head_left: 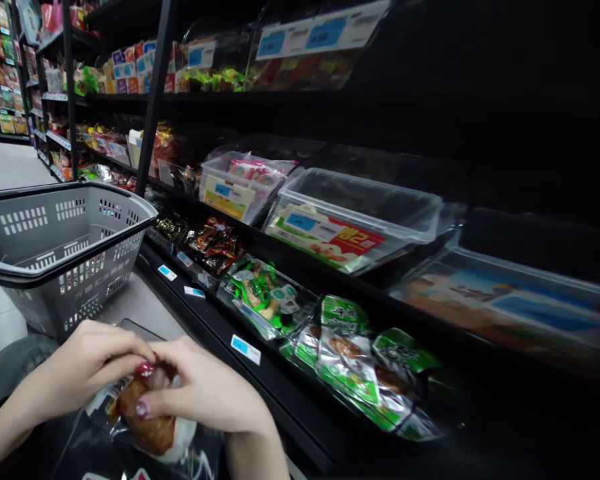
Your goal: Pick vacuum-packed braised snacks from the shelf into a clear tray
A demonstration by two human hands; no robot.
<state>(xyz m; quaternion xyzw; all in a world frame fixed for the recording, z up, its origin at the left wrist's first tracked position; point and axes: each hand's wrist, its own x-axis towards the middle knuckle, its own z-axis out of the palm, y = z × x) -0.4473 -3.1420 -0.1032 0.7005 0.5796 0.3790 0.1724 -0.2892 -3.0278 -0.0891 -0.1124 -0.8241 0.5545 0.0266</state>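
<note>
My left hand and my right hand meet low in the view, over my lap. Between them is a clear plastic packet with a browned, glossy piece of food inside; its exact kind I cannot make out. My right thumb presses on the brown side of the packet, and the other right fingers curl behind it. The left thumb and fingers pinch its upper edge. Beyond my left hand stands a grey shopping basket on the floor, with slotted sides and a black rim.
Black store shelving runs along the right. Its bottom tier holds green and silver snack packets and darker packets. Above sit clear plastic bins with printed labels. A dark upright post rises behind the basket. More stocked shelves stand far left.
</note>
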